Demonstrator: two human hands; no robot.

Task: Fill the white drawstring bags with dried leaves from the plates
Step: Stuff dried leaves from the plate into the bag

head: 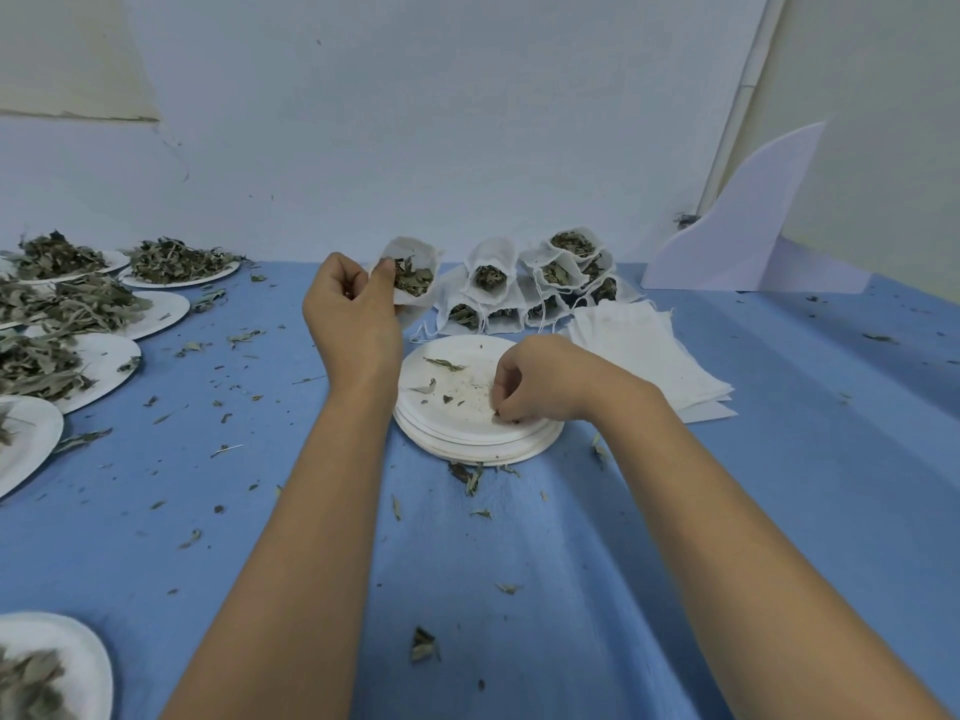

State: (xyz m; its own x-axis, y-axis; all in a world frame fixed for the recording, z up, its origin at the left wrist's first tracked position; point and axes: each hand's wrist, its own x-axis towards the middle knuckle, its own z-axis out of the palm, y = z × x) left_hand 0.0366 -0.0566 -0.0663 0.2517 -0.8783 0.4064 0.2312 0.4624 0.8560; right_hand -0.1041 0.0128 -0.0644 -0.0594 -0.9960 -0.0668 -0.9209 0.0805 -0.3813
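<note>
Head view: my left hand (pixel 353 314) grips a white drawstring bag (pixel 415 267) at frame centre. The thumb pinches its rim, the mouth gapes toward me, and leaves show inside. My right hand (pixel 540 381) is curled, fingertips pinching leaf scraps (pixel 511 419) at the near-right rim of the top plate (pixel 467 407) of a stack. The bag mouth lies up-left of my right hand, just beyond the plate, so the pinch probably goes that way. Heaped plates (pixel 83 309) sit far left, nearer my left hand.
</note>
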